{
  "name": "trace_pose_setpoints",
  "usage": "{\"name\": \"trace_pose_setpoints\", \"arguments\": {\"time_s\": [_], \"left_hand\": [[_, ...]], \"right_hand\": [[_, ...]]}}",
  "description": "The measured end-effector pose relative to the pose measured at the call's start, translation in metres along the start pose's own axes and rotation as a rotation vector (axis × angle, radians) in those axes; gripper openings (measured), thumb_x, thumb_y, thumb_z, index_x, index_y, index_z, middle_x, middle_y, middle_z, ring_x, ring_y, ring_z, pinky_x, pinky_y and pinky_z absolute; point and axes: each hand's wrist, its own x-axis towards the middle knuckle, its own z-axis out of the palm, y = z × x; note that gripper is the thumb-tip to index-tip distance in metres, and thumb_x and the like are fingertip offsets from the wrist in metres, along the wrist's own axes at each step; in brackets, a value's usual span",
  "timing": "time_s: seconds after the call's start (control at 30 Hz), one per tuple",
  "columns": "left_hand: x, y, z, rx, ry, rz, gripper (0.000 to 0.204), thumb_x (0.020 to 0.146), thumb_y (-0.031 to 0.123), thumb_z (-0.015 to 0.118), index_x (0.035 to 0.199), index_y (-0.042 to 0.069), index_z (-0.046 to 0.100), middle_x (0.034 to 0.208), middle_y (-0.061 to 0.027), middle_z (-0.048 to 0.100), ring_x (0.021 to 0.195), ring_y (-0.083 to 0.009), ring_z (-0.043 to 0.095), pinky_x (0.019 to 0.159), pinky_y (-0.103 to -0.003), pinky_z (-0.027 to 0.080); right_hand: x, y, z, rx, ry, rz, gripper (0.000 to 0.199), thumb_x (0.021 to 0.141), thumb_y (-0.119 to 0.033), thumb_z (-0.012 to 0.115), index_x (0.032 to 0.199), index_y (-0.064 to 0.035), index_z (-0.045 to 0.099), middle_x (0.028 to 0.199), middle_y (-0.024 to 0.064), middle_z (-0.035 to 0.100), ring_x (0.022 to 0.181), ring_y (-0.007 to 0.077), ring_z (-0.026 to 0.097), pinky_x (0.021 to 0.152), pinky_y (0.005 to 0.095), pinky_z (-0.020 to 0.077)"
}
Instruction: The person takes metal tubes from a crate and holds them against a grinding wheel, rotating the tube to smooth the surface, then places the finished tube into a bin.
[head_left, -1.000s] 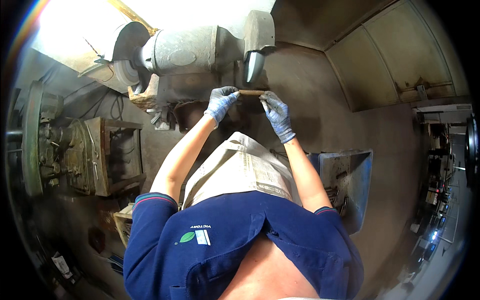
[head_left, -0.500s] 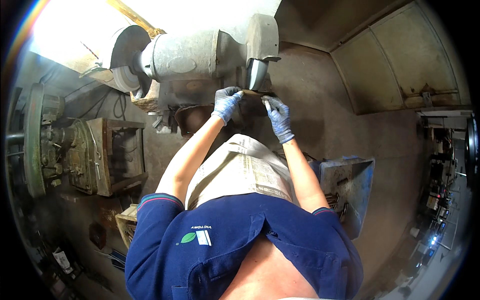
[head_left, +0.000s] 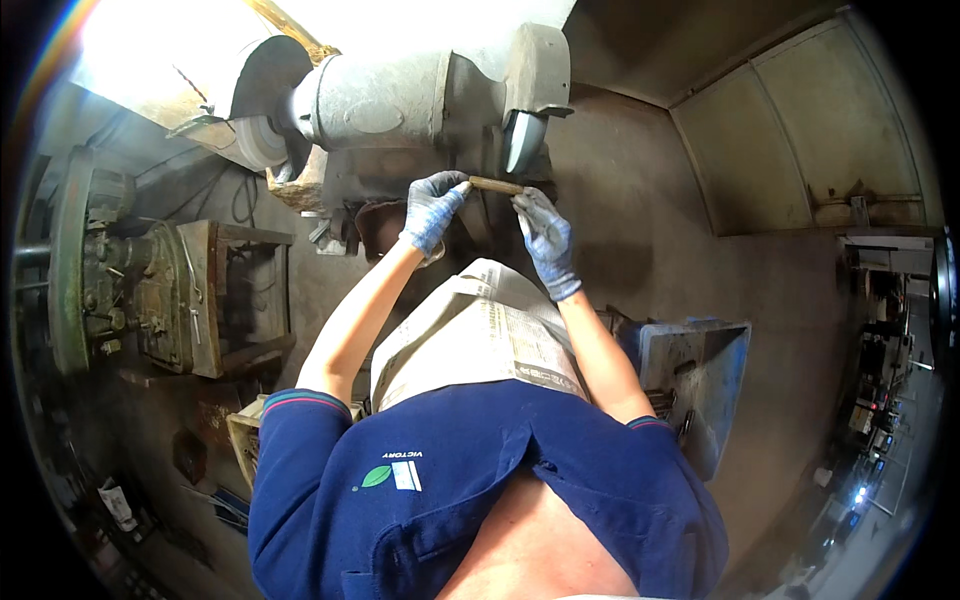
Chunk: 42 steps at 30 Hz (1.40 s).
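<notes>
Between my two gloved hands I hold a short, brownish metal bar (head_left: 496, 186), level and crosswise. My left hand (head_left: 433, 208) pinches its left end; my right hand (head_left: 547, 232) grips its right end with thumb and fingertips. Both gloves are blue and white with grey, worn fingers. Just beyond the bar stands a grey bench grinder (head_left: 385, 100). Its right wheel (head_left: 524, 143) shows below the guard, a small gap away from the bar. The pale left wheel (head_left: 260, 142) sits partly under its own guard.
A blue-grey bin (head_left: 712, 385) holding metal pieces stands by my right arm, and another container (head_left: 243, 440) sits by my left elbow. Newspaper (head_left: 480, 335) covers my lap. To the left is a greenish machine (head_left: 150, 300) with a metal frame; panels (head_left: 800, 130) stand at the far right.
Both hands have drawn the bar back from the right grinding wheel, slightly toward the left. More of the bar shows now, and a gap separates it from the wheel.
</notes>
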Motion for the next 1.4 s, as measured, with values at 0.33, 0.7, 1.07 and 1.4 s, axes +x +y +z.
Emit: {"name": "trace_pose_setpoints", "arguments": {"time_s": [0.33,0.7,1.07,1.4], "left_hand": [[-0.068,0.058,0.057,-0.026,-0.245,0.116,0.018,0.082,0.001,0.064,0.100,-0.005,0.063,0.085,-0.0061,0.067,0.078,-0.0076,0.060,0.070,-0.021,0.050],[-0.072,0.003,0.004,0.189,-0.225,-0.145,0.020,0.084,0.005,0.063,0.100,-0.006,0.061,0.084,-0.0068,0.066,0.074,-0.0106,0.060,0.070,-0.025,0.051],[-0.149,-0.048,-0.131,0.439,0.199,-0.289,0.019,0.079,0.018,0.060,0.088,0.003,0.067,0.074,-0.0083,0.066,0.064,-0.0149,0.061,0.065,-0.030,0.049],[-0.394,-0.031,-0.283,0.537,1.158,-0.114,0.017,0.080,0.018,0.060,0.082,0.004,0.069,0.070,-0.0080,0.067,0.059,-0.0126,0.061,0.061,-0.027,0.049]], "right_hand": [[-0.037,-0.104,-0.095,-0.223,0.012,-0.197,0.044,0.075,-0.023,0.069,0.111,0.0005,0.061,0.118,0.0185,0.056,0.111,0.0314,0.054,0.096,0.0381,0.0410],[-0.198,-0.138,-0.244,-0.682,0.337,0.466,0.033,0.081,-0.018,0.065,0.103,0.0070,0.061,0.105,0.0192,0.062,0.100,0.0279,0.058,0.090,0.0345,0.0428],[-0.139,-0.081,-0.206,-0.389,0.125,0.312,0.019,0.081,-0.007,0.063,0.095,0.0064,0.063,0.098,0.0136,0.063,0.082,0.0198,0.060,0.075,0.0290,0.0503],[-0.081,-0.064,-0.057,0.057,-0.461,0.359,0.014,0.083,0.003,0.059,0.096,0.0047,0.063,0.098,0.0115,0.063,0.080,0.0159,0.061,0.071,0.0268,0.0530]]}}
